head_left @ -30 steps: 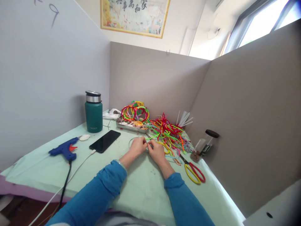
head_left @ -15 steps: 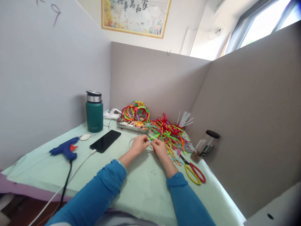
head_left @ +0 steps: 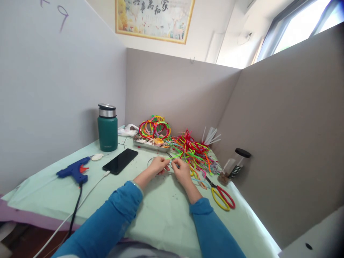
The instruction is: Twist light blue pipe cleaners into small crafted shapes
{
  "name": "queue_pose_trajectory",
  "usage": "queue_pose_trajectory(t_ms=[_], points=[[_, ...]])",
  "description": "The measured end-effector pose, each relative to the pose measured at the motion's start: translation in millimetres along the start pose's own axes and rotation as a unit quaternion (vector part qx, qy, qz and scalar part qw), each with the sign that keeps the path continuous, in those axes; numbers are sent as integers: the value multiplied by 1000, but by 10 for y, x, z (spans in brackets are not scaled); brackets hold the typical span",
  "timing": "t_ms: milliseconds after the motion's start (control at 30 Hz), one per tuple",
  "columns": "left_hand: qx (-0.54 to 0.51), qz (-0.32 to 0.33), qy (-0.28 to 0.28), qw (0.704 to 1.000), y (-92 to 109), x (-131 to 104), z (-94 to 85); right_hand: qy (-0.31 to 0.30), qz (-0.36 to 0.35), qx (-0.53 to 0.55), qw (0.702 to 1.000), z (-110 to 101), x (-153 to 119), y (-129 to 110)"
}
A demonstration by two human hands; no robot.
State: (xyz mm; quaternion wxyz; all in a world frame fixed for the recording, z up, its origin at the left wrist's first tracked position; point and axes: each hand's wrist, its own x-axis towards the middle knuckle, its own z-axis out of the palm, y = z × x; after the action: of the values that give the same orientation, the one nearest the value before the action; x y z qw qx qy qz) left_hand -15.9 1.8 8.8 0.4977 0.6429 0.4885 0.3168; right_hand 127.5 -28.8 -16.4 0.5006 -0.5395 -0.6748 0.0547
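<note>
My left hand (head_left: 159,166) is closed in a pinch at the middle of the table, and my right hand (head_left: 181,170) pinches just to the right of it. Between the fingertips is something small and pale blue, too small to make out fully. A thin dark hoop (head_left: 149,161) lies partly behind my left hand. Just beyond my right hand spreads a heap of colourful pipe cleaners (head_left: 192,148). Scissors (head_left: 221,197) with one yellow and one red handle lie to the right of my right forearm.
On the left are a blue glue gun (head_left: 73,170), a black phone (head_left: 120,161) and a green bottle (head_left: 108,130). A metal tray (head_left: 150,145) with coloured hoops (head_left: 155,129) stands behind. A clear jar (head_left: 233,166) sits at the right edge, near grey partitions (head_left: 174,79).
My left hand has shifted slightly, and its lower fingers show a little more beneath the pinch. My right hand's fingers have bent slightly; the hands remain close together.
</note>
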Motion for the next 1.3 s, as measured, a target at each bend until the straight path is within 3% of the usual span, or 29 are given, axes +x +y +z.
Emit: queue_pose_trajectory(t_ms=[200,467,600,733,800,933,1067,1167,1300], points=[[5,3,-16,1000,-26,-13,-14,4,-26,-60,998,-20,-20,-38],[-12,3,-27,1000,52,-84,-22,3,-1,-54,999,-10,-10,-24],[-44,54,-47,996,41,-68,-41,2,58,86,995,-34,43,-7],[-103,129,-107,980,49,-76,-67,-64,149,270,949,-97,74,-36],[-100,128,-91,983,46,-63,-68,-77,165,300,936,-114,73,-48],[9,104,8,994,-11,21,-61,-78,165,286,941,-88,66,-15],[188,151,97,966,-59,58,-71,-78,160,256,950,-38,70,62],[262,166,111,944,-51,38,-77,-67,148,220,962,-15,76,113],[290,159,91,939,-38,26,-69,-55,137,195,970,-9,80,143]])
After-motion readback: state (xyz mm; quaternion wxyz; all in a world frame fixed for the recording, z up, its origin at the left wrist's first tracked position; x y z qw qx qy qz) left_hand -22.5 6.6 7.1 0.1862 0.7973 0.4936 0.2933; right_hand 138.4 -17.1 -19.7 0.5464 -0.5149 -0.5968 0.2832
